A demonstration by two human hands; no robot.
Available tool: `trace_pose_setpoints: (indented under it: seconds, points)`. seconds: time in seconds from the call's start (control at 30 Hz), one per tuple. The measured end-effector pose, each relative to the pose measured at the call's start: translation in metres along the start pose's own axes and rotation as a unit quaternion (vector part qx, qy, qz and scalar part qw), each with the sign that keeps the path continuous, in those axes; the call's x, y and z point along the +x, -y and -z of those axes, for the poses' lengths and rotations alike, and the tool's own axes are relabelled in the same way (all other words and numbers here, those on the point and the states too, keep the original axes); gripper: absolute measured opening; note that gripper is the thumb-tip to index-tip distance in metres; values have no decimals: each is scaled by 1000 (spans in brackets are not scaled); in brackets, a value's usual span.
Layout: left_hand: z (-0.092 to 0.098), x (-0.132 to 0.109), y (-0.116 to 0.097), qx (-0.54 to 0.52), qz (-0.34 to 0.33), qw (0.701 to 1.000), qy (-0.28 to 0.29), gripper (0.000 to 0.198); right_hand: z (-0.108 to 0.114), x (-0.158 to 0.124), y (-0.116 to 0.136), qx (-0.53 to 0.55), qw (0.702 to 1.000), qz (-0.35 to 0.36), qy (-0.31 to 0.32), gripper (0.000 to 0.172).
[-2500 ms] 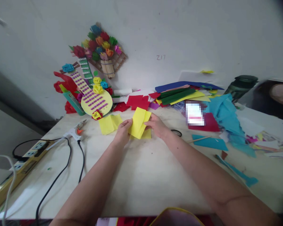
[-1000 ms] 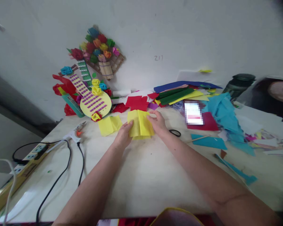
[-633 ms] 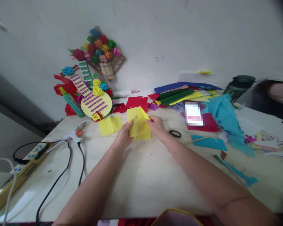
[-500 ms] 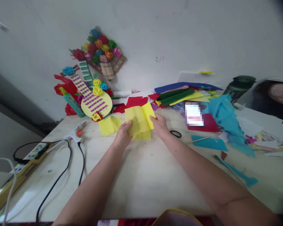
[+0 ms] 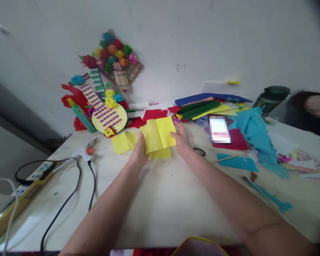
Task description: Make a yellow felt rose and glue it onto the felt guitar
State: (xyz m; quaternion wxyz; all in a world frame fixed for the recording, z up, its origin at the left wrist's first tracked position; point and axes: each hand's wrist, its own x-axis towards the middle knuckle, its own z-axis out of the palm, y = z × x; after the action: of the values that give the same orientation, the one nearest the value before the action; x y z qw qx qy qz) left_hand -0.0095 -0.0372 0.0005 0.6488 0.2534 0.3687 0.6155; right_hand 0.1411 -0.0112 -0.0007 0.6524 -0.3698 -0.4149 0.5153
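Observation:
A yellow sheet of paper [image 5: 158,134] with a vertical crease is held spread a little above the table. My left hand [image 5: 139,153] pinches its left lower edge and my right hand [image 5: 181,141] pinches its right edge. Under it another yellow piece [image 5: 161,153] lies flat on the table. A further folded yellow piece [image 5: 124,140] lies to the left of my left hand.
A glue gun [image 5: 84,149] with its black cord and a power strip [image 5: 21,185] lie at the left. A paper guitar [image 5: 104,114] and flower basket lean on the wall. Scissors [image 5: 199,152], stacked coloured sheets [image 5: 205,106], blue scraps [image 5: 252,131] and a dark bottle [image 5: 272,96] lie right.
The folded yellow sheet has been opened out wider between my hands and lifted slightly; my right hand has moved to the right along its edge.

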Motion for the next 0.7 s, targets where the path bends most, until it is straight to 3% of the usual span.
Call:
trace_pose_setpoints:
  seconds: [0.17, 0.33, 0.47, 0.7]
  points:
    - [-1, -9, -2, 94, 13, 994, 59, 37, -1, -4, -1, 10, 999, -11, 43, 64]
    - [2, -7, 0, 106, 23, 993, 38, 34, -1, -5, -1, -10, 999, -3, 54, 45]
    - [4, -5, 2, 73, 16, 997, 36, 33, -1, -3, -4, -83, 996, -12, 22, 27]
    - [1, -8, 2, 43, 2, 997, 69, 21, -4, -8, -4, -289, 953, 65, 71, 35]
